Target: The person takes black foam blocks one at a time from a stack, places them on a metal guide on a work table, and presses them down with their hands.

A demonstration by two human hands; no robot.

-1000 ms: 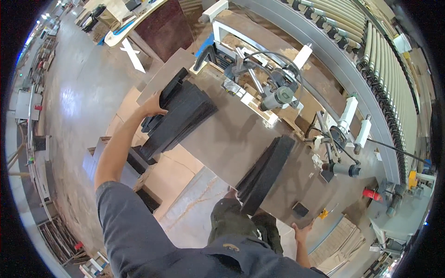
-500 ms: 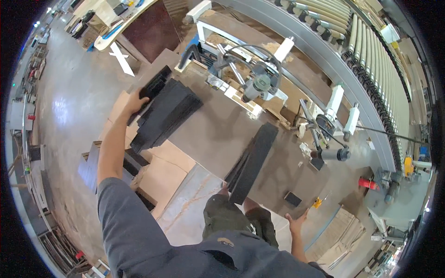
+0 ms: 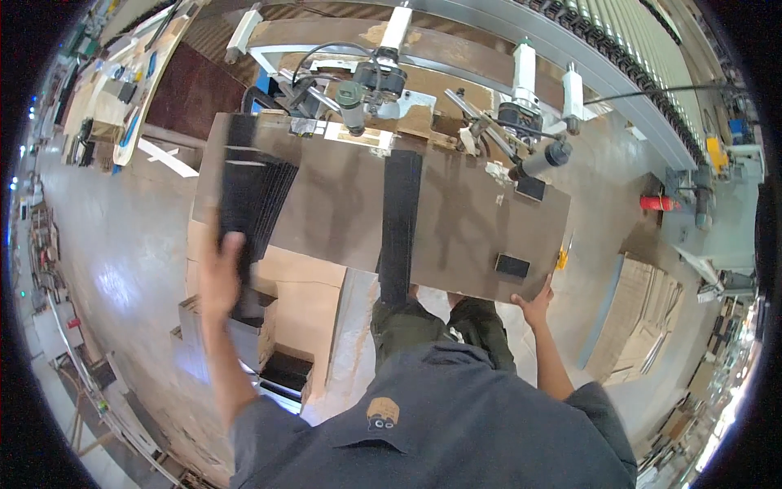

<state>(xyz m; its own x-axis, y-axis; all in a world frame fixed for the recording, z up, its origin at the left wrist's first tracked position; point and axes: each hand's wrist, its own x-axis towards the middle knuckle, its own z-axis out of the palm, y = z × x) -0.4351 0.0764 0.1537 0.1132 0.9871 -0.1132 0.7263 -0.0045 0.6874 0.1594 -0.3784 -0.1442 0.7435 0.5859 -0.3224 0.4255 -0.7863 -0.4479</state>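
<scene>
A fanned stack of long black strips (image 3: 273, 196) lies at the left end of the brown worktable (image 3: 334, 196). My left hand (image 3: 221, 265), smeared by motion, is closed around the side of a long black strip (image 3: 239, 183) at the stack's left side. The thumb lies over the strip, whose near end is blurred. Another pile of black strips (image 3: 399, 220) lies lengthwise away from me mid-table, its near end over my legs. My right hand (image 3: 534, 305) rests at the table's near right corner with thumb and fingers apart. A small black block (image 3: 512, 266) lies just beyond it.
Drilling heads with motors (image 3: 350, 106) line the table's far side, and a second motor (image 3: 547, 157) stands further right. Open cardboard boxes (image 3: 277, 301) stand below the left end. Flattened cardboard (image 3: 635, 318) lies on the floor at right. A roller conveyor (image 3: 619, 49) runs behind.
My view has turned, so the table now lies more level across it. The left hand has come nearer to me with the strip. My right hand stays at the table's corner.
</scene>
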